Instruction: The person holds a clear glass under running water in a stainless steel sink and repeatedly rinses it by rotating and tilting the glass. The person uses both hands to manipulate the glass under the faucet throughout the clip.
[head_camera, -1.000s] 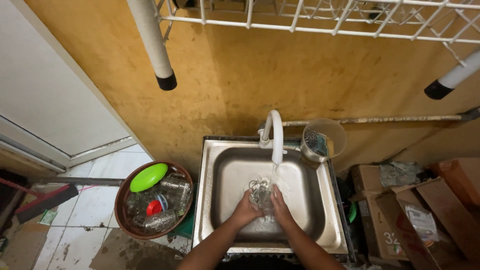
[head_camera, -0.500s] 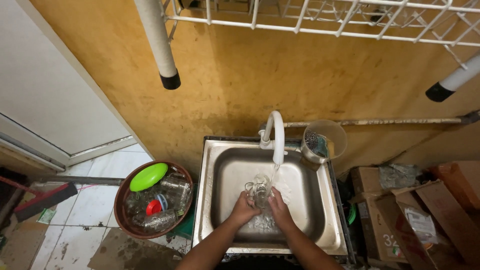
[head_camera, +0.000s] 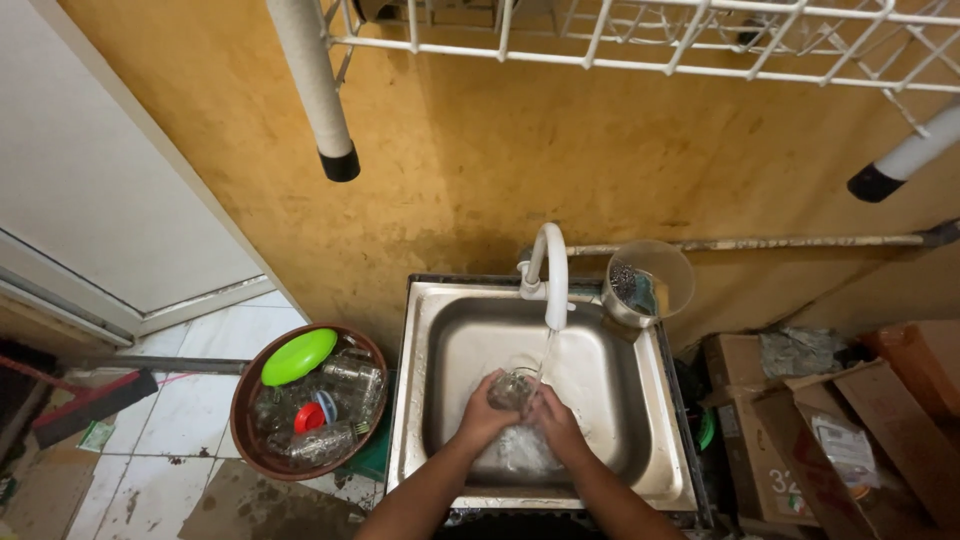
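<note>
Clear glass (head_camera: 513, 388) sits lower centre of frame, betw. your hands, under water from white tap (head_camera: 553, 272). Your left hand (head_camera: 484, 412) wraps its left side; right hand (head_camera: 553, 420) cups the right, both closed on it. All inside steel sink (head_camera: 420, 400). Brown basin (head_camera: 245, 415) w/ jars at lower left.

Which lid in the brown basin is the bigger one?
The green lid, lying at the top left of the basin; the red lid below it is much smaller.

Clear glass jar (head_camera: 513, 388), tilted under running water, low in sink.
</note>
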